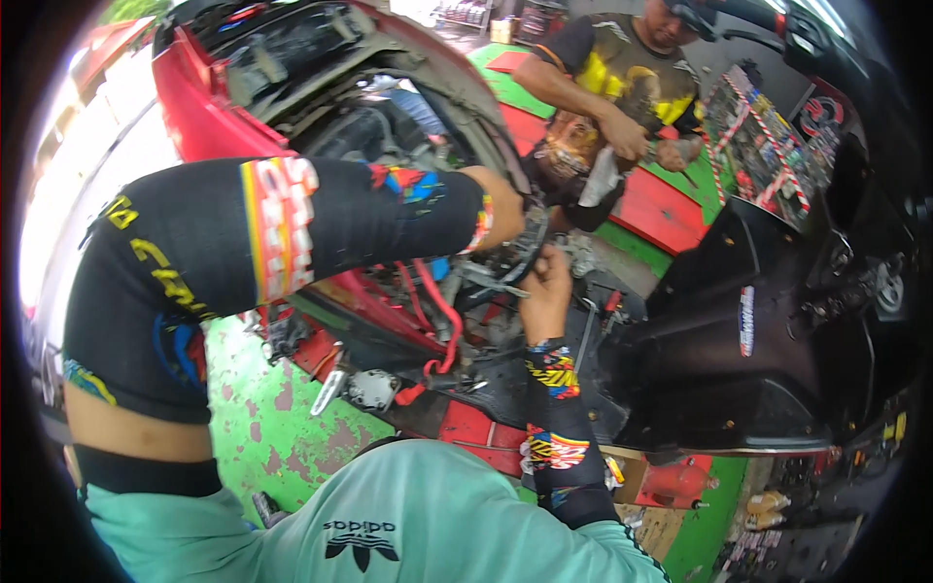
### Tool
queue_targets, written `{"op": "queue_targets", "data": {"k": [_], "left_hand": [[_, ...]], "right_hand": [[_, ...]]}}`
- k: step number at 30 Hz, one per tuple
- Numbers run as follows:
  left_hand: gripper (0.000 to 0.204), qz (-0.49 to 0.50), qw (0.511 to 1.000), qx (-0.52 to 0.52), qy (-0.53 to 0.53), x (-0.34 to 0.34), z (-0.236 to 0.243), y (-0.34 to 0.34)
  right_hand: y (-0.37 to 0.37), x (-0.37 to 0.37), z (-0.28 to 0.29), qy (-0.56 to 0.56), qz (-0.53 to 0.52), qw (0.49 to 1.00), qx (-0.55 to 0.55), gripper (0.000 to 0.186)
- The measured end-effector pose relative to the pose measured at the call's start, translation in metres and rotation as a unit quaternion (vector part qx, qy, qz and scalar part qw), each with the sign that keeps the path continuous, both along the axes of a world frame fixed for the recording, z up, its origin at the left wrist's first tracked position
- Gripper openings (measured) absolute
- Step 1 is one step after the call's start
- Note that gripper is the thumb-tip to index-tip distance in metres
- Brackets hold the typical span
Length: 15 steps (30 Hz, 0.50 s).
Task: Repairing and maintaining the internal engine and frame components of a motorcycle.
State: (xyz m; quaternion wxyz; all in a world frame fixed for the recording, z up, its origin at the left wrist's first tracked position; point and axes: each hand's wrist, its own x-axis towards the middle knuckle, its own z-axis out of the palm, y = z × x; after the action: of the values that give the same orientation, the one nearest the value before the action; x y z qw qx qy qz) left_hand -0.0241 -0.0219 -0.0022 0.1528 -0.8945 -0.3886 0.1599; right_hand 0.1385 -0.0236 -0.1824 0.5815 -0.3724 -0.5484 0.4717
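Note:
A red and black motor scooter (194,107) stands before me with its inner frame and engine parts exposed. My left hand (501,207) reaches over from the left into the opened middle of the scooter; its fingers are hidden among the parts. Just below it, my right hand (548,291) is closed, fingers curled near a black hose (525,267). What those fingers hold, if anything, is too small to make out. A red strap (452,330) hangs from the frame left of my right hand. Patterned black sleeves cover both forearms.
Across the scooter, a co-worker (622,78) handles a white cloth (601,180). The black front panel (709,330) rises at right. A metal rod tool (586,335) lies on the footboard; a metal engine part (371,389) sits nearer. A red bottle (680,478) is at lower right.

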Motion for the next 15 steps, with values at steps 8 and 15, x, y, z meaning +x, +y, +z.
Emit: {"op": "queue_targets", "data": {"k": [8, 15], "left_hand": [[0.017, 0.052, 0.998, -0.001, 0.039, 0.021, 0.003, -0.013], [0.017, 0.035, 0.998, 0.037, 0.034, 0.009, 0.0, -0.008]], "right_hand": [[0.001, -0.01, 0.003, 0.084, 0.077, 0.993, -0.02, 0.018], [0.008, 0.0, 0.007, -0.155, 0.044, 0.987, 0.014, 0.023]]}}
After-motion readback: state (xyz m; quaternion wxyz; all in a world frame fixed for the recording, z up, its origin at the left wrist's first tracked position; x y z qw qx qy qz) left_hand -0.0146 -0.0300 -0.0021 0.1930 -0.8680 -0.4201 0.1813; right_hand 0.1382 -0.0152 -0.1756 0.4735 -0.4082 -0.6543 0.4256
